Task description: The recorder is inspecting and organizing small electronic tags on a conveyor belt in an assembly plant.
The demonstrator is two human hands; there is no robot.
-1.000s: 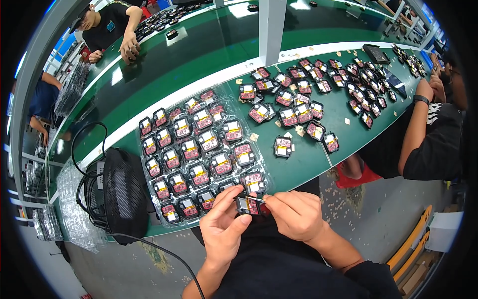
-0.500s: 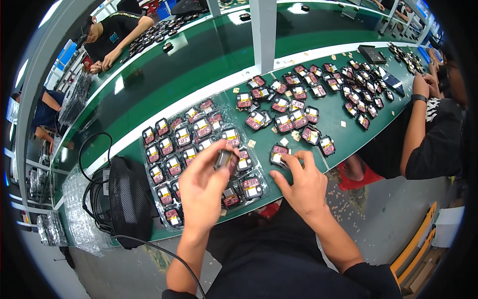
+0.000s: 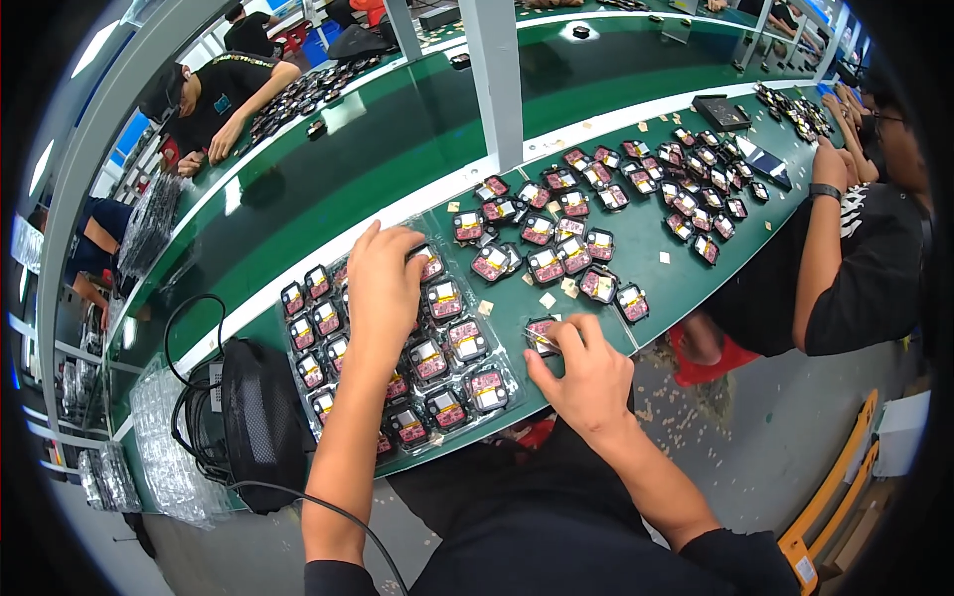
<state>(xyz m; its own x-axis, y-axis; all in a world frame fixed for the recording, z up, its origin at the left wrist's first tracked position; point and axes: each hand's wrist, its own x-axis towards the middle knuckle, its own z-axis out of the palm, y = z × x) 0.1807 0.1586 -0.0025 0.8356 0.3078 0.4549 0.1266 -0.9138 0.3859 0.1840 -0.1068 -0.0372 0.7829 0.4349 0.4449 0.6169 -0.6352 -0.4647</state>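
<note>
**Head view: left hand over the tray, right hand at a loose unit**

The left hand (image 3: 383,283) has moved forward from the near side of the clear plastic tray (image 3: 479,421) to its far rows. Its fingers bend downward, and the back of the hand hides what is under them, so I cannot tell whether it holds the dark unit it carried half a second ago.

The right hand (image 3: 591,382) stays at the near edge of the bench, its thumb and forefinger half curled at a single loose unit (image 3: 540,335); whether they grip it is not clear. The hands are now split: one at the filled rows, one at the supply.

Each unit is a black, rounded-square frame around a pinkish-red board with a white block and a yellow strip. They sit in rows in the tray; more loose units (image 3: 545,264) lie heaped to its right.

On the green bench (image 3: 668,283) are small tan squares (image 3: 485,308). To the tray's left are a black mesh bag (image 3: 260,417) and stacked clear packaging (image 3: 164,437). A grey post (image 3: 492,89) rises beyond. Across a green belt (image 3: 397,169), a person in black (image 3: 234,89) works; another sits to the right, wearing a wristband (image 3: 825,190). Pale scraps (image 3: 686,417) litter the floor.
</note>
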